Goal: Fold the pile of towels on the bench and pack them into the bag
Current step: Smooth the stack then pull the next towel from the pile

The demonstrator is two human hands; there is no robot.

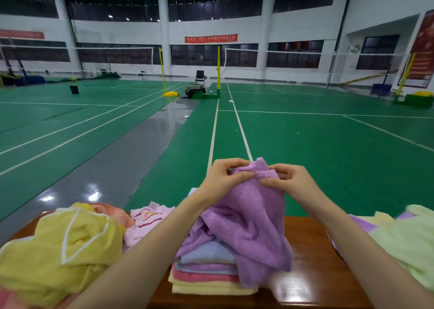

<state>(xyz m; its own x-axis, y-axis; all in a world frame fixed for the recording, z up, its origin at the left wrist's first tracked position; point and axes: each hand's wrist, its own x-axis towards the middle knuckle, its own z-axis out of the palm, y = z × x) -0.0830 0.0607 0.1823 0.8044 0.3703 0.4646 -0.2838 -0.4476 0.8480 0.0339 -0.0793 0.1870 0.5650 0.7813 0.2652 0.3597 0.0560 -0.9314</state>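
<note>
I hold a purple towel (249, 221) up over the wooden bench (312, 268). My left hand (224, 177) and my right hand (290, 180) both pinch its top edge, close together. The towel hangs crumpled, and its lower part drapes over a stack of folded towels (206, 275) in blue, purple, pink and yellow layers. A yellow towel with white trim (58, 252) lies bunched at the left, with a pale pink striped towel (148, 219) and an orange one (110, 212) behind it. Pale green and lilac towels (404, 240) lie at the right. No bag is in view.
Beyond the bench lies a green badminton court floor (293, 144) with white lines and a grey strip (112, 167). Far off stand yellow net posts (218, 69), a black chair (200, 76) and a dark bin (74, 89).
</note>
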